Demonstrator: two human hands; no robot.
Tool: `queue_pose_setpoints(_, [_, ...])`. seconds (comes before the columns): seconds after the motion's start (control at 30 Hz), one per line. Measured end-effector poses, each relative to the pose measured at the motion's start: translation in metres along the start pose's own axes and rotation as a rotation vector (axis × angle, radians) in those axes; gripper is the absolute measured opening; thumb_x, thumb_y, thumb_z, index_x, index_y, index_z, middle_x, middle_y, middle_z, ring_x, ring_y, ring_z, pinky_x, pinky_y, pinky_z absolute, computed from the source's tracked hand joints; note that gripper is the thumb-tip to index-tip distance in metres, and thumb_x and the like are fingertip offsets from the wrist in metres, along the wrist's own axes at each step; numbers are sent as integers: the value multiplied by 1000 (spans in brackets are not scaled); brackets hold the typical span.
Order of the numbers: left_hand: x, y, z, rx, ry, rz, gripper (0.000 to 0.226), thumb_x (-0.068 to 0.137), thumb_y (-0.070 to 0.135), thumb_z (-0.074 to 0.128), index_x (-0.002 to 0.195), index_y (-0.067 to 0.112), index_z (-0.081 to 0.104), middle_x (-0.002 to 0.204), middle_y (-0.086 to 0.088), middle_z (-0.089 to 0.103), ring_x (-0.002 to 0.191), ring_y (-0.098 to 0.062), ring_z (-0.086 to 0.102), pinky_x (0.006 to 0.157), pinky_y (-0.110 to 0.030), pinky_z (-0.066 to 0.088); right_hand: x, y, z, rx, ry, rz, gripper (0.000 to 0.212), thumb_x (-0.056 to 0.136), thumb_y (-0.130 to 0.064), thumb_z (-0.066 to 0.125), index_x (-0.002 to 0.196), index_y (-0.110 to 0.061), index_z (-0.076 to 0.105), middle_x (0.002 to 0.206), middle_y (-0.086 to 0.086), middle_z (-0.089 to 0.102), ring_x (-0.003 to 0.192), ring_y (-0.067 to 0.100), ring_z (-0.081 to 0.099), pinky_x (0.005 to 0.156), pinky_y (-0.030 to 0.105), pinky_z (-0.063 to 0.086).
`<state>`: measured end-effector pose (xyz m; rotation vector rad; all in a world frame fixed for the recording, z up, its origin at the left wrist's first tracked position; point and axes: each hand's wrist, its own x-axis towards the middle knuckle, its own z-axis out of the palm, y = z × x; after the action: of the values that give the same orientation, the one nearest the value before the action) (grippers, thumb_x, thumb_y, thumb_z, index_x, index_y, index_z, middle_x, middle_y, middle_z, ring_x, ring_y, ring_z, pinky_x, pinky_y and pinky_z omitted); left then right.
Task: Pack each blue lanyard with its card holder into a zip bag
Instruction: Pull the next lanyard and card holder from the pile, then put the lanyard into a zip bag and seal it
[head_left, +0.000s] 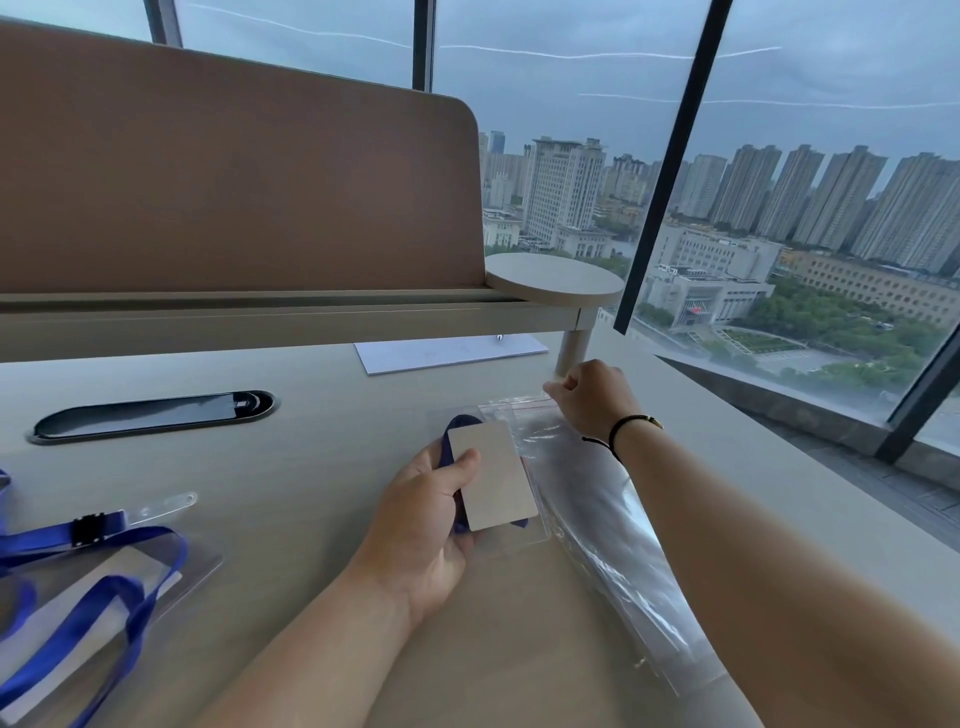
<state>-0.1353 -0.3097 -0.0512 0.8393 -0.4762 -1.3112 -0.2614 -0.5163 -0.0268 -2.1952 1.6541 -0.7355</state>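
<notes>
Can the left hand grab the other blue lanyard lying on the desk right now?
Probably not right away. The left hand already grips a card holder with its bunched lanyard. The other blue lanyard lies in the open at the desk's left edge, nothing blocking it, so it looks reachable once that hand is free.

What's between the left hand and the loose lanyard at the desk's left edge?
Bare desk between the left hand and the loose lanyard, per the head view.

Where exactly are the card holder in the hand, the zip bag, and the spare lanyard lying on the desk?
card holder (493, 475): head view, middle of its pale card face.
zip bag (587, 499): head view, clear plastic under the right forearm.
spare lanyard (130, 587): head view, blue strap at left.
</notes>
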Motion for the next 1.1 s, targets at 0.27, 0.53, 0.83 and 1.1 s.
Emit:
queue_pose_setpoints(0.27, [-3, 5, 0, -64, 51, 2, 29, 101, 10, 48, 125, 18, 62, 110, -16, 72, 105, -36, 65, 63, -40, 59, -26, -11, -7, 330, 29, 121, 4, 77, -3, 68, 73, -2, 70, 63, 13, 71, 46, 16, 65, 38, 17, 44])
queue_pose_setpoints(0.53, [-34, 26, -7, -303, 158, 41, 31, 100, 7, 47, 129, 10, 58, 117, -21, 71, 102, -30, 70, 64, -36, 61, -111, -37, -14, 523, -26, 52, 12, 90, -6, 66, 100, -6, 73, 69, 1, 67, 54, 11, 60, 55, 21, 53])
queue_pose_setpoints(0.83, [-154, 49, -52, 22, 109, -23, 26, 97, 8, 50, 120, 9, 62, 104, -24, 73, 92, -34, 68, 58, -40, 58, -238, -98, -23, 476, -351, -211, 13, 88, -14, 72, 99, -18, 68, 70, 7, 71, 50, 8, 61, 58, 27, 54])
queue_pose_setpoints(1.1, [-280, 94, -124, 353, 177, -5, 31, 96, 11, 51, 123, 14, 65, 112, -27, 70, 98, -40, 67, 59, -41, 51, -328, -163, -22, 572, -594, -314, 35, 79, -12, 81, 108, -17, 63, 69, 3, 74, 57, 15, 69, 54, 22, 53])
